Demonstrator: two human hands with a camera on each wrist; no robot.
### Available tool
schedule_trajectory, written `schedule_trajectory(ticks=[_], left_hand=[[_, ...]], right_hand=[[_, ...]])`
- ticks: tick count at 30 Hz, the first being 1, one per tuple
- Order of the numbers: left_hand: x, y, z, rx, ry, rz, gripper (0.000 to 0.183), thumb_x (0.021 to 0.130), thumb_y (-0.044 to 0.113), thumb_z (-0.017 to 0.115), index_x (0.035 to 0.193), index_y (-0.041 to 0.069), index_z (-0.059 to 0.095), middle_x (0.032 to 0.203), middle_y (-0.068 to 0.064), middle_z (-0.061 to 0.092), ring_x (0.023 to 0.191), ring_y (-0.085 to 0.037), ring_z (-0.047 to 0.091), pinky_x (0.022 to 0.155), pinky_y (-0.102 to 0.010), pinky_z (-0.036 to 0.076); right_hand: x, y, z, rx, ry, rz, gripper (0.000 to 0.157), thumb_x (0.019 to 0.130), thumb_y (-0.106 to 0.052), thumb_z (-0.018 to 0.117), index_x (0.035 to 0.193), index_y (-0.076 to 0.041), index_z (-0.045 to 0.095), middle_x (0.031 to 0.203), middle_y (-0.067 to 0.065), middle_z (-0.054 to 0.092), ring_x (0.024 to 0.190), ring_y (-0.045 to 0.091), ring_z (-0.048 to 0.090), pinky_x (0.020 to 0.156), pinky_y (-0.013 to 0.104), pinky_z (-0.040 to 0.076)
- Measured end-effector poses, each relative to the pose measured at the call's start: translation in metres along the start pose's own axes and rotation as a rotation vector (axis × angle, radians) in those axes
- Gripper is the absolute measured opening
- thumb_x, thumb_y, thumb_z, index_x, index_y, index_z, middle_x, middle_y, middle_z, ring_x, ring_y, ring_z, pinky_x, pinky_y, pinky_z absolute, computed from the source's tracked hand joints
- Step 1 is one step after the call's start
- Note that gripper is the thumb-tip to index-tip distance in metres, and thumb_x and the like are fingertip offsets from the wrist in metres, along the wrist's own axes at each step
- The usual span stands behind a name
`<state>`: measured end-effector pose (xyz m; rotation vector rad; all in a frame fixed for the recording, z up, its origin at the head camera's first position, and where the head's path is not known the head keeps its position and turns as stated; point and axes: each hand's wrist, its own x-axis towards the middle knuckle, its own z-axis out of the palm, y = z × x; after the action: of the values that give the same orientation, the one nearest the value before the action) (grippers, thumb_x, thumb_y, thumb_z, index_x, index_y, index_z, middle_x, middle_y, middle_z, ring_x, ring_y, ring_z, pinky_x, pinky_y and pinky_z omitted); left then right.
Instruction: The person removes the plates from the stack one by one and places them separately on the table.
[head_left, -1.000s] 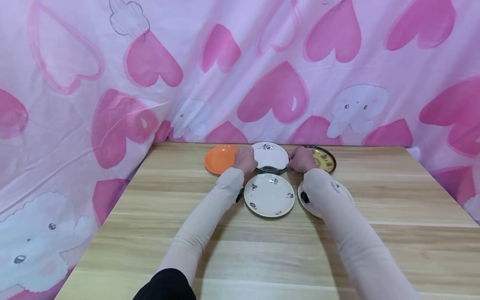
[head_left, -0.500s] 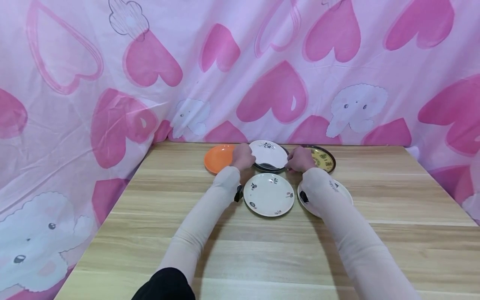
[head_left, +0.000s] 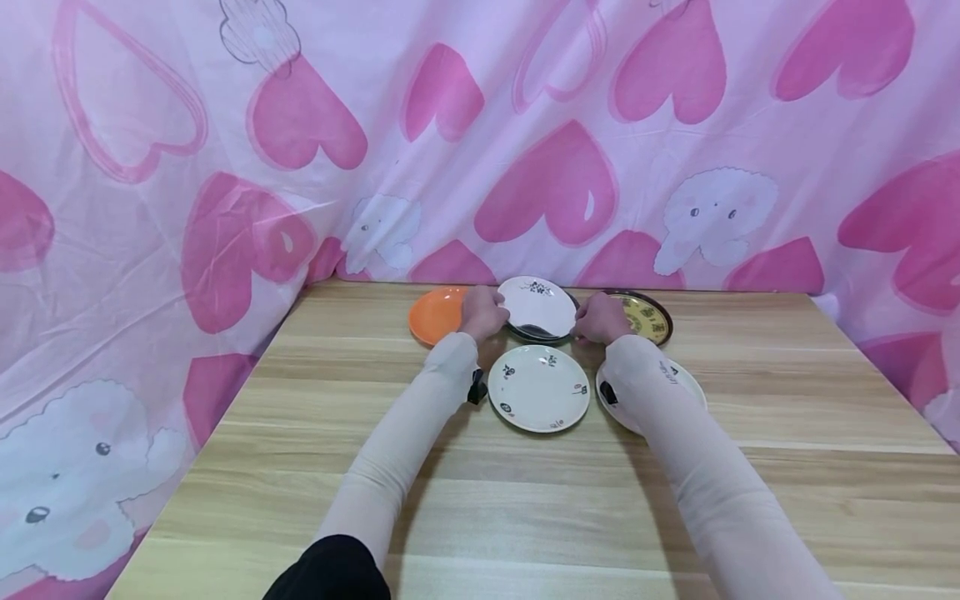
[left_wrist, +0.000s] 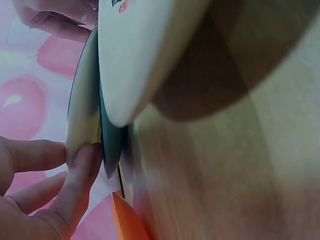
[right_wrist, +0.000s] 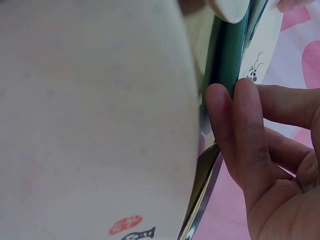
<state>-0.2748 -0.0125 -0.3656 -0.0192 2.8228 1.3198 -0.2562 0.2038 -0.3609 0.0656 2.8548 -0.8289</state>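
Note:
My left hand [head_left: 483,314] pinches the left rim of a white plate [head_left: 536,304] with a dark floral print, thumb on one face and fingers on the other. Below this plate lies a dark green plate [left_wrist: 112,145]; a gap shows between them on the left. My right hand [head_left: 600,319] is at the white plate's right rim. In the right wrist view, its fingertips [right_wrist: 246,92] touch the edges of the green and white plates, with the thumb on the white plate's upper side. Most of the green plate is hidden.
An orange plate [head_left: 433,318] lies left, partly behind my left hand. A yellow plate with a dark rim [head_left: 651,320] lies right. In front are a white patterned plate [head_left: 538,389] and another white plate [head_left: 688,385] under my right forearm. A pink heart-print curtain [head_left: 420,192] hangs behind the table.
The white plate's left side has risen slightly and shifted a little left and away from me, along with my left hand. My right hand has barely moved.

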Motion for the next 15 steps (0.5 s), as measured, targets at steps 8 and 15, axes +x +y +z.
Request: schedule_trajectory(ticks=[8,15], left_hand=[[-0.0009,-0.0038,-0.0001,-0.040,0.004,0.014,0.036,0.091,0.008,0.067,0.126,0.004,0.068,0.124,-0.011,0.070,0.105,-0.024,0.062,0.087,-0.033,0.054],[-0.0040,-0.0043,-0.0031,-0.040,-0.008,0.031,0.038,0.093,0.008,0.065,0.131,0.005,0.066,0.125,-0.012,0.068,0.105,-0.024,0.061,0.079,-0.029,0.050]], right_hand=[[-0.0010,-0.0016,-0.0016,0.019,-0.019,0.023,0.032,0.086,-0.005,0.069,0.115,0.006,0.071,0.111,0.024,0.073,0.067,0.011,0.071,0.065,0.021,0.055],[-0.0004,-0.0024,-0.0021,0.017,-0.025,0.021,0.023,0.085,-0.004,0.068,0.107,0.004,0.074,0.099,0.018,0.076,0.067,0.011,0.070,0.063,0.020,0.052]])
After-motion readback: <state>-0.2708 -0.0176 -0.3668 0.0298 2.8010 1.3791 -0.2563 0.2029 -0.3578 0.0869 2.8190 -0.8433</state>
